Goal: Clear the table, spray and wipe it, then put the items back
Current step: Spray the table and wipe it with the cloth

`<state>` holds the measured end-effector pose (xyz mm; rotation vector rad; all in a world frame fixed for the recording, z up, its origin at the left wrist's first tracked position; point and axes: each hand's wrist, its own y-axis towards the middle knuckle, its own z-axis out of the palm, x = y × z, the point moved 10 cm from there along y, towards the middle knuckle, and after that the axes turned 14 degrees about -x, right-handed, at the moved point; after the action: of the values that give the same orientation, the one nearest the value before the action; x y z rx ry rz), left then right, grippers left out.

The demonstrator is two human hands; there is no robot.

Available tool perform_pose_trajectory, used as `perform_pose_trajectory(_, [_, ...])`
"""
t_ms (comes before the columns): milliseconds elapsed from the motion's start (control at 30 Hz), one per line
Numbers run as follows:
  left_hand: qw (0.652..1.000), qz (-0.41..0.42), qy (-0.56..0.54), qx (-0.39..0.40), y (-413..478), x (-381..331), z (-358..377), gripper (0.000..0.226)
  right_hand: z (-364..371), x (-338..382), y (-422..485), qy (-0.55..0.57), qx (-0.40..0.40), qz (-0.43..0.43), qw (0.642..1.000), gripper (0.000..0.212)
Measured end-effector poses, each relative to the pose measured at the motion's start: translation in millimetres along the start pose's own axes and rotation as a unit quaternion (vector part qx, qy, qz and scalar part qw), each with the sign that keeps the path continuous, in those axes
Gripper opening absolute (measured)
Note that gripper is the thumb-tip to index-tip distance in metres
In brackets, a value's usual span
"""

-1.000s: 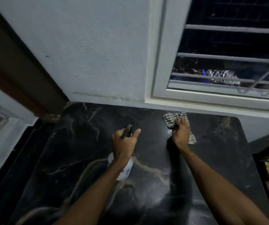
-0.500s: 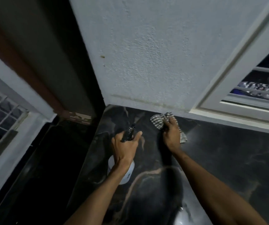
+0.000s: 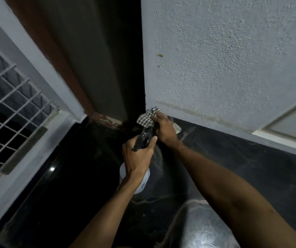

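My left hand [image 3: 138, 154] grips the neck of a white spray bottle [image 3: 142, 183] with a black trigger head [image 3: 144, 137], held just above the black marble table [image 3: 233, 161]. My right hand [image 3: 165, 128] presses a checked cloth [image 3: 146, 119] onto the table's far left corner, where the white wall meets the tabletop. Most of the cloth's right part is hidden under that hand. The bottle's nozzle sits close beside the cloth.
A textured white wall [image 3: 224, 59] rises right behind the cloth. A dark door frame [image 3: 93, 68] stands left of it, and a barred window [image 3: 9, 97] at far left. A white window frame [image 3: 286, 120] is at right. Dark floor lies left of the table edge.
My right hand has slid the cloth leftward along the back edge into the table's far left corner. The left hand with the bottle followed, and my view swung left.
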<state>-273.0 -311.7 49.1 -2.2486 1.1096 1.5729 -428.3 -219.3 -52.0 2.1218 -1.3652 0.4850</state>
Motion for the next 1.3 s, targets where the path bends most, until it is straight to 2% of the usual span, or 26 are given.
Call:
perform_pose_trajectory(67, [1.0, 0.002, 0.001, -0.013, 0.1, 0.8, -7.5, 0.027, -3.2, 4.2, -12.5, 0.002, -0.017, 0.011, 1.0, 0.048])
perform_pose_trajectory(133, [1.0, -0.007, -0.005, -0.01, -3.1, 2.8, -10.2, 0.02, -1.0, 27.7, -44.0, 0.033, 0.033, -0.063, 0.997, 0.041])
perform_pose_trajectory(200, [1.0, -0.006, -0.004, 0.005, -11.6, -1.6, -6.3, 0.021, -19.9, 16.2, -64.2, 0.036, 0.042, -0.087, 0.995, 0.049])
perform_pose_trajectory(267, [1.0, 0.0, -0.003, 0.01, -21.7, -10.4, -3.5, 0.032, -64.0, -41.4, -66.5, 0.015, -0.025, 0.021, 0.999, 0.065])
perform_pose_trajectory(333, [1.0, -0.009, -0.006, 0.013, -33.7, -19.0, 1.2, 0.038, -105.1, -98.0, -93.1, -0.014, -0.084, 0.149, 0.985, 0.068])
perform_pose_trajectory(367, [1.0, -0.011, -0.01, 0.017, -42.1, -24.4, 6.2, 0.04, -115.9, -102.9, -111.4, -0.023, -0.096, 0.161, 0.982, 0.065])
perform_pose_trajectory(500, [0.997, 0.009, -0.011, 0.07, -93.5, -53.8, 37.3, 0.038, -122.3, -87.4, -184.0, -0.008, -0.029, 0.027, 0.999, 0.058])
perform_pose_trajectory(533, [0.996, 0.013, -0.014, 0.086, -108.1, -61.1, 44.9, 0.037, -141.9, -105.8, -193.7, -0.017, -0.044, 0.035, 0.998, 0.061])
perform_pose_trajectory(567, [0.995, 0.022, -0.016, 0.097, -124.1, -69.2, 52.3, 0.038, -171.5, -136.5, -203.4, -0.023, -0.079, 0.082, 0.993, 0.063])
perform_pose_trajectory(633, [0.994, 0.027, -0.014, 0.107, -151.3, -80.2, 61.0, 0.044, -234.0, -210.7, -233.8, -0.029, -0.169, 0.216, 0.961, 0.063])
perform_pose_trajectory(667, [0.993, 0.034, -0.014, 0.11, -166.0, -89.1, 64.8, 0.048, -256.4, -236.0, -253.4, -0.032, -0.194, 0.247, 0.949, 0.062])
perform_pose_trajectory(700, [0.992, 0.045, -0.013, 0.118, -183.7, -97.4, 72.1, 0.049, -268.2, -241.8, -270.1, -0.039, -0.186, 0.244, 0.951, 0.061])
perform_pose_trajectory(800, [0.986, 0.059, -0.004, 0.155, -243.3, -118.5, 91.8, 0.049, -246.9, -210.2, -319.9, -0.015, -0.089, 0.133, 0.987, 0.064])
perform_pose_trajectory(867, [0.985, 0.048, 0.002, 0.163, -273.9, -126.8, 96.0, 0.049, -248.7, -201.1, -347.8, 0.007, -0.05, 0.093, 0.994, 0.063])
perform_pose_trajectory(900, [0.985, 0.042, 0.007, 0.165, -290.4, -128.8, 97.4, 0.048, -267.0, -216.3, -360.8, 0.022, -0.064, 0.12, 0.99, 0.061])
perform_pose_trajectory(1000, [0.986, 0.037, 0.0, 0.161, -335.0, -147.1, 90.5, 0.046, -344.8, -292.5, -416.2, 0.018, -0.183, 0.257, 0.949, 0.063])
perform_pose_trajectory(1067, [0.987, 0.023, 0.006, 0.157, -360.4, -151.1, 86.0, 0.043, -371.9, -314.2, -454.3, 0.0, -0.174, 0.29, 0.941, 0.066])
perform_pose_trajectory(1167, [0.987, 0.013, 0.044, 0.156, -391.5, -144.9, 75.0, 0.045, -394.7, -317.4, -494.1, -0.014, -0.175, 0.292, 0.94, 0.064])
perform_pose_trajectory(1300, [0.985, 0.006, 0.071, 0.16, -414.3, -133.3, 51.2, 0.047, -402.4, -323.0, -504.4, -0.023, -0.203, 0.363, 0.909, 0.056])
